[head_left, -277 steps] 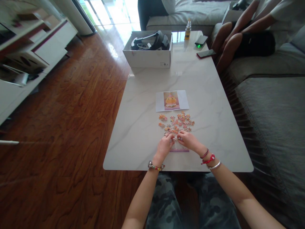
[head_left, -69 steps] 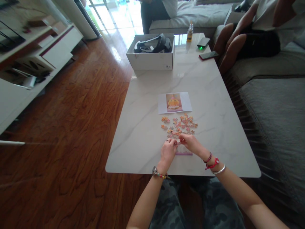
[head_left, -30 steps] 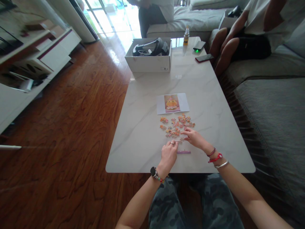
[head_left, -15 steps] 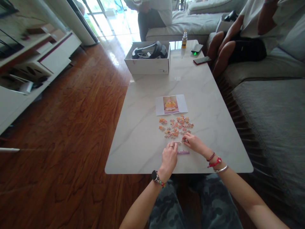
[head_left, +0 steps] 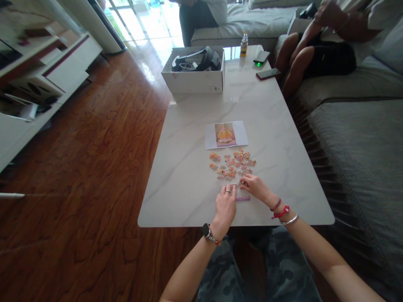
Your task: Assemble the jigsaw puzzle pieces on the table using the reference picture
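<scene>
A small puzzle frame [head_left: 243, 199] with a purple near edge lies flat on the table in front of me. My left hand [head_left: 225, 206] rests on its left side, fingers stretched out flat and covering that part. At the frame's upper right, my right hand [head_left: 255, 187] has thumb and fingertips pinched on a puzzle piece, mostly hidden by the fingers. Just beyond both hands spreads a loose pile of orange and pink puzzle pieces [head_left: 231, 171]. Behind the pile is a white sheet [head_left: 242, 133] with a printed picture of a yellow figure.
On the white marble-look table [head_left: 182, 176], a white box [head_left: 192, 82] holding a black headset [head_left: 201, 60] stands farther back. A bottle [head_left: 243, 44], a phone [head_left: 268, 74] and a device with a green light [head_left: 261, 57] are near the far right. Two people are beyond, one seated on the sofa [head_left: 355, 126].
The view has tilted slightly down. My right hand stays pinched at the frame's upper right and my left hand has barely shifted. The seated person's hands have come together.
</scene>
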Motion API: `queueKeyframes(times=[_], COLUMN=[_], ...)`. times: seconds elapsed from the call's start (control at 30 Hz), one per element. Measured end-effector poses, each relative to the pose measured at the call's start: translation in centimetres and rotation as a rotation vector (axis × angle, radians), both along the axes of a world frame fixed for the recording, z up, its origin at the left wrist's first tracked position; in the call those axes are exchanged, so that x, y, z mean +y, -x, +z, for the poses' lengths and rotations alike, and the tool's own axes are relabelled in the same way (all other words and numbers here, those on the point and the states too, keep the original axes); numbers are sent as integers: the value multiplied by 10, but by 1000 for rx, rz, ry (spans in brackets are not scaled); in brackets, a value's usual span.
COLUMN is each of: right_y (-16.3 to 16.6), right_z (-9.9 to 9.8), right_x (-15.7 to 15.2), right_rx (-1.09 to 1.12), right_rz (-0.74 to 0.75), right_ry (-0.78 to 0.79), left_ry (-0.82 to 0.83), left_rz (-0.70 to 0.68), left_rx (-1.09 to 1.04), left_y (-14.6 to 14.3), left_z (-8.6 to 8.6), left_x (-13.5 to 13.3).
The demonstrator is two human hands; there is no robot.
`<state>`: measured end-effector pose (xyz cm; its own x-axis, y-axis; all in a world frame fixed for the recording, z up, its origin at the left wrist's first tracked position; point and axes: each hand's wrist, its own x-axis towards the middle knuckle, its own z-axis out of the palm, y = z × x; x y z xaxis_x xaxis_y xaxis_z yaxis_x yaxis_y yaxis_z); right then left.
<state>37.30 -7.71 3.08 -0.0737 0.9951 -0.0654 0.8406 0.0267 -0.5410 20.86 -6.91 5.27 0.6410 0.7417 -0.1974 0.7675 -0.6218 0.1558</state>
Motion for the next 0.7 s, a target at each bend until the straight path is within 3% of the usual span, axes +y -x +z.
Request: queueKeyframes(times=[0.7], right_y=[0], right_z=[-1], right_x=[-1], right_rx=[9], right_rz=[-5], right_ry=[6], left_ry=[4], left_rz=[-17], left_rx=[25], left_y=[3], left_z=[-2], left_x=[0])
